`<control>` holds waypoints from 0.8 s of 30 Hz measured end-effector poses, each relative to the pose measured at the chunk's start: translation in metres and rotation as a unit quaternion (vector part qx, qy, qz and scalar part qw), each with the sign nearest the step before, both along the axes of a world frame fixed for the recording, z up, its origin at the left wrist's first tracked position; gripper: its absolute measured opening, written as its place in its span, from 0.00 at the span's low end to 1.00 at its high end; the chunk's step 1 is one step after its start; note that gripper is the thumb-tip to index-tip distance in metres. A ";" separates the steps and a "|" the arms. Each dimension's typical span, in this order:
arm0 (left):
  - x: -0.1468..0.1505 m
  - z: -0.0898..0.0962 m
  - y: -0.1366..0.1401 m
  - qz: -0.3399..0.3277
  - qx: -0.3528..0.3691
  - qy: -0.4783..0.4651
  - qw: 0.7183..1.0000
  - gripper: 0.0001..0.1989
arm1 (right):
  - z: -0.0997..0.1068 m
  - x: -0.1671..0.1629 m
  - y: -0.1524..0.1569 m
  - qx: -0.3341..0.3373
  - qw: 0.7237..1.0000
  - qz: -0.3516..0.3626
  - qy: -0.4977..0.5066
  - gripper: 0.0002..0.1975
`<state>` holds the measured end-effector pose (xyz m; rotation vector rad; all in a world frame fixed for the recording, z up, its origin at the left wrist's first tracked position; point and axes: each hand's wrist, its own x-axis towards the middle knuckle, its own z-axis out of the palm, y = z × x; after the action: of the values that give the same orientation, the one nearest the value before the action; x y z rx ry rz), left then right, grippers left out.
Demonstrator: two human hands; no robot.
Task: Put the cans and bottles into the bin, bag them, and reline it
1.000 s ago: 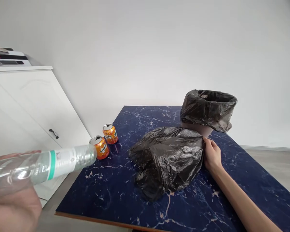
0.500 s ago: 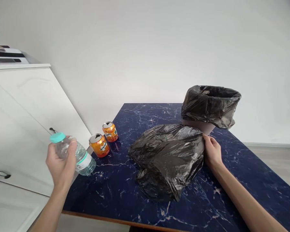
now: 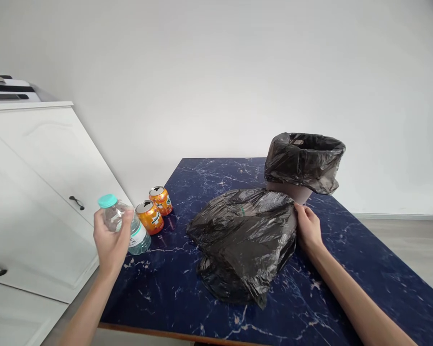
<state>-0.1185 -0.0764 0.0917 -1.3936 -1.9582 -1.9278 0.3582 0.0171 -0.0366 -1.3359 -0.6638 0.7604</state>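
Left hand [image 3: 111, 242] grips my water bottle [image 3: 124, 226] at nine o'clock; right hand [image 3: 308, 228] pinches the black bag [image 3: 245, 240]. I'd hold its mouth wide.

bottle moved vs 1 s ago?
Yes. The bottle, gripped by the left hand, went from lying sideways up near the camera to cap-up, low by the orange cans at the table edge.

You're facing a plain white wall [image 3: 216, 72], evenly lit. At left of frame, a white cabinet [image 3: 39, 182] with dark handles [image 3: 76, 202]. The dark blue marbled table [image 3: 346, 250] fills the lower centre; pale floor [image 3: 411, 240] at lower right.
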 end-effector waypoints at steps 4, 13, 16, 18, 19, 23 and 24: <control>0.000 -0.007 -0.001 -0.019 -0.029 -0.006 0.999 0.32 | -0.004 0.002 0.003 -0.001 1.000 0.008 0.005 0.23; 0.018 -0.026 -0.027 -0.014 0.110 0.223 0.968 0.42 | -0.006 0.004 0.005 0.004 1.000 0.014 0.008 0.22; 0.042 -0.025 -0.055 -0.034 0.206 0.320 0.924 0.25 | -0.005 0.004 0.005 0.006 1.000 0.014 0.006 0.23; 0.067 -0.019 -0.074 -0.215 0.106 0.346 0.907 0.13 | -0.004 0.003 0.005 0.009 1.000 0.016 0.007 0.23; 0.082 -0.015 -0.082 -0.329 0.019 0.372 0.868 0.12 | -0.004 0.003 0.006 0.011 1.000 0.018 0.009 0.23; 0.140 -0.008 -0.088 -0.478 -0.184 0.452 0.730 0.23 | -0.004 0.001 0.007 0.018 0.999 0.020 0.018 0.23; 0.151 -0.013 -0.083 -0.479 -0.194 0.473 0.713 0.28 | -0.004 0.001 0.007 0.019 0.999 0.021 0.020 0.22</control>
<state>0.0327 -0.1594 0.0791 -3.0456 -1.1255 -0.4059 0.3591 0.0245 -0.0407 -1.2729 -0.6732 0.8017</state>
